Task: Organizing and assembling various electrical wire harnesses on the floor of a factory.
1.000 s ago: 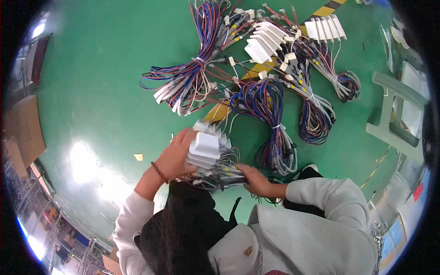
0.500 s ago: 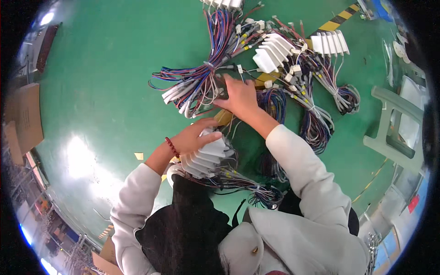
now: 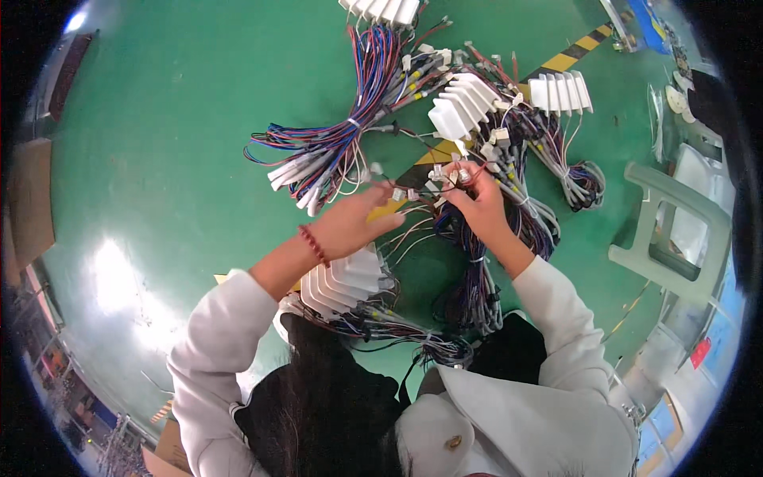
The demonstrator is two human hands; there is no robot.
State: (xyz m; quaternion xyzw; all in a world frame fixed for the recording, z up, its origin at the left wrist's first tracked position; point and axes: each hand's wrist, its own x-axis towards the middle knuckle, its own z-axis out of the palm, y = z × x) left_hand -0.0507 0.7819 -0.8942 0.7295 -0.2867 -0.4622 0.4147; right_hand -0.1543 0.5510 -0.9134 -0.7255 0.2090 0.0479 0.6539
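Note:
My right hand (image 3: 483,208) is closed on wire leads with small white connectors (image 3: 435,172) at their ends. My left hand (image 3: 355,219), with a red bead bracelet, is open, thumb apart from the fingers, its fingertips close beside more small connectors (image 3: 404,194) on dark wires. Below my left hand lies a stack of white finned plastic pieces (image 3: 342,282) wired to a cable bundle (image 3: 433,342). A tied bundle of blue, red and grey wires (image 3: 352,123) lies ahead. Under my right hand, a dark wire bundle (image 3: 475,278) stretches toward me.
More white finned pieces (image 3: 465,107) and another set (image 3: 561,92) lie to the right with tied bundles (image 3: 584,187). A pale green plastic stool (image 3: 675,230) stands at right. Black and yellow tape (image 3: 576,52) crosses the green floor (image 3: 175,135). Cardboard (image 3: 32,199) is at far left.
My right hand has moved right and toward me, from the large wire bundle to the connector leads it now grips. The left hand has moved forward off the white finned pieces toward the connectors.

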